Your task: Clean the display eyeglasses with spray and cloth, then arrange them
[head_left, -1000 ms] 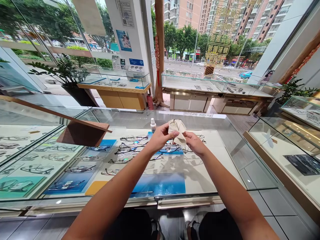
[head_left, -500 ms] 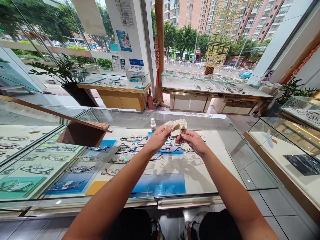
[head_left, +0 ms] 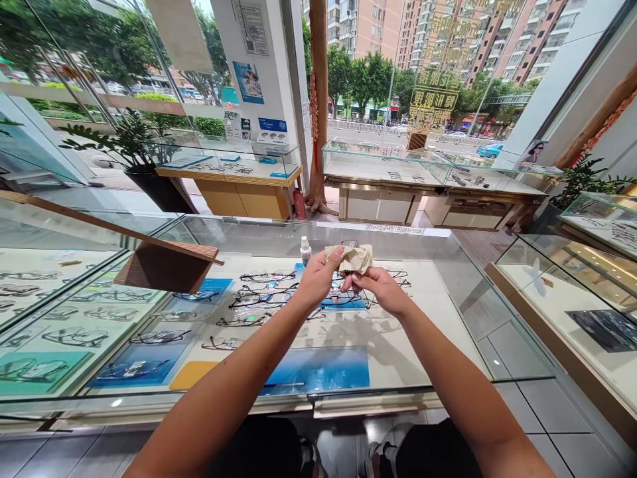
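Observation:
A crumpled cream cleaning cloth (head_left: 358,259) is held up over the glass display case (head_left: 423,385). My left hand (head_left: 318,275) is closed on the cloth's left side, thumb on top. At its lower right edge, my right hand (head_left: 381,289) pinches the cloth with fingers curled beneath. A thin dark rim (head_left: 350,241) peeks out above the cloth; whether it is part of a pair of glasses inside is hidden. Just left of the cloth stands a small white spray bottle (head_left: 305,252). Several pairs of glasses (head_left: 263,297) lie below, under the glass.
A brown slatted wooden stand (head_left: 166,265) rests on the case at left. Another glass case (head_left: 572,292) stands to the right. Further display counters (head_left: 378,199) line the window, with a red fire extinguisher (head_left: 298,204) and a potted plant (head_left: 149,179) beside them.
The cloth is bunched differently and sits slightly lower. My left hand has shifted a little right, and my right hand has moved slightly left and down, closer to it.

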The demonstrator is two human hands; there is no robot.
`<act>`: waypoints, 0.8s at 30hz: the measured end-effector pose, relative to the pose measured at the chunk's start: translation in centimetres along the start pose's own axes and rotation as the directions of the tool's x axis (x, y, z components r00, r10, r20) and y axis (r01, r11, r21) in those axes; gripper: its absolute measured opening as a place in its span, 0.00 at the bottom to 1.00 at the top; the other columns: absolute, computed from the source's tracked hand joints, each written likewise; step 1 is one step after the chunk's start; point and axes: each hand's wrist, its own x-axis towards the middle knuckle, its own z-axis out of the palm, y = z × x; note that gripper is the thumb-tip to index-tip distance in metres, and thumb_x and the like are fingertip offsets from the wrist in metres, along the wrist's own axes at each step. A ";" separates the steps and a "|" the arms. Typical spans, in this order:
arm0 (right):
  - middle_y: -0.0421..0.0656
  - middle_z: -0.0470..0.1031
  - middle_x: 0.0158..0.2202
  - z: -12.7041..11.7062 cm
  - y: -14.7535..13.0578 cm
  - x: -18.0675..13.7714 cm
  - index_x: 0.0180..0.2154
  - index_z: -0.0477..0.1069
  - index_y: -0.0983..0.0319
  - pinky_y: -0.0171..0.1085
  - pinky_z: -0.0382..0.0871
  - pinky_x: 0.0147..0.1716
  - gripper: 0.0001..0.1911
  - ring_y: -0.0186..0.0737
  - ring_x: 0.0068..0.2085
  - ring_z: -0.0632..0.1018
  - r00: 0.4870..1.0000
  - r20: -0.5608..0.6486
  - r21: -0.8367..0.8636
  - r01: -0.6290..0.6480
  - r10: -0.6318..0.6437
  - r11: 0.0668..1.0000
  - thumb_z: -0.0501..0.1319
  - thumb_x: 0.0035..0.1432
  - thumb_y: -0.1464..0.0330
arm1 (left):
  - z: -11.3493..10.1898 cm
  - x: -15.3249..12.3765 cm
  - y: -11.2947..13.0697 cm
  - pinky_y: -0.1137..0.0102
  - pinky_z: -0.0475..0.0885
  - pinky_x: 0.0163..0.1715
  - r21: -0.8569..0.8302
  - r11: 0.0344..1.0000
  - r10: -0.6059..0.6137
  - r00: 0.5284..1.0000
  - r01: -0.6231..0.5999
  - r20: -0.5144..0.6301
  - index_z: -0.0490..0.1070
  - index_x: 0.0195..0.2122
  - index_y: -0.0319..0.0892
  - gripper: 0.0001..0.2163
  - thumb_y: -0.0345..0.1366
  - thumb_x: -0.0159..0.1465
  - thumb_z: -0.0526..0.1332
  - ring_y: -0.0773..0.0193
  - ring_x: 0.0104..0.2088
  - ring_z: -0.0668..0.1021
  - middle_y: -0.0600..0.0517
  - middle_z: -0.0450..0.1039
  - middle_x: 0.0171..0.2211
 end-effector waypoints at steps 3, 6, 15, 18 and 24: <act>0.46 0.81 0.33 -0.4 0.3 0.1 0.34 0.81 0.62 0.41 0.67 0.40 0.19 0.39 0.35 0.72 0.997 -0.071 0.038 0.016 -0.013 0.999 0.67 0.62 0.52 | -0.3 0.3 0.3 0.69 0.71 0.29 -0.079 0.996 -0.036 0.996 0.042 0.076 0.76 0.36 0.39 0.20 0.54 0.66 0.68 0.64 0.26 0.74 0.52 0.73 0.25; 0.43 0.79 0.31 -0.6 1.0 0.3 0.34 0.82 0.61 0.40 0.67 0.39 0.17 0.38 0.33 0.72 0.986 -0.168 0.059 0.019 -0.009 0.998 0.69 0.59 0.53 | -0.4 0.3 0.4 0.70 0.72 0.30 -0.128 0.988 -0.066 0.990 0.081 0.122 0.76 0.47 0.38 0.22 0.48 0.60 0.75 0.65 0.28 0.76 0.51 0.76 0.29; 0.46 0.81 0.33 0.7 0.5 0.3 0.32 0.83 0.62 0.41 0.67 0.38 0.20 0.39 0.34 0.70 0.995 -0.093 -0.062 0.016 -0.022 0.998 0.67 0.60 0.51 | 0.0 0.5 -1.0 0.71 0.67 0.23 -0.132 0.991 -0.021 0.994 0.007 -0.107 0.74 0.33 0.40 0.21 0.56 0.63 0.70 0.68 0.24 0.70 0.53 0.72 0.26; 0.46 0.81 0.34 0.2 1.0 0.4 0.33 0.83 0.62 0.40 0.66 0.38 0.19 0.38 0.34 0.70 0.989 -0.148 -0.019 0.022 -0.025 1.000 0.67 0.60 0.52 | -0.5 0.7 -0.8 0.72 0.69 0.27 -0.162 0.986 -0.054 0.997 0.045 -0.056 0.76 0.36 0.39 0.21 0.54 0.59 0.73 0.68 0.27 0.72 0.52 0.74 0.28; 0.41 0.76 0.28 0.2 1.8 0.6 0.31 0.81 0.61 0.39 0.65 0.36 0.16 0.37 0.32 0.69 0.982 -0.188 0.026 0.003 0.002 1.000 0.70 0.56 0.54 | -0.4 0.3 -1.1 0.72 0.69 0.28 -0.079 0.997 -0.022 1.000 0.023 0.004 0.76 0.44 0.41 0.20 0.50 0.60 0.74 0.67 0.27 0.73 0.54 0.75 0.31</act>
